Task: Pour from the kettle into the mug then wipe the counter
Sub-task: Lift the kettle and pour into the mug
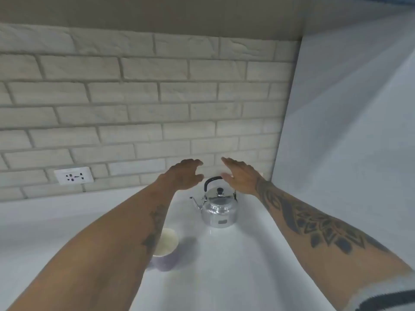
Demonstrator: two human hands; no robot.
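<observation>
Kettle (219, 207) upright on the counter (224, 277) — mug (166, 252) nearer, left of it; left hand (184, 173) and right hand (240, 176) spread wide above it — both empty.

Shiny polished metal kettle (219, 209); smooth glossy white counter (224, 265); rough brick wall (134, 97)

Both forearms reach toward 12 o'clock; the left hand (184, 175) has loosely curled fingers, the right hand (241, 176) is flat, fingers spread, both empty.
</observation>
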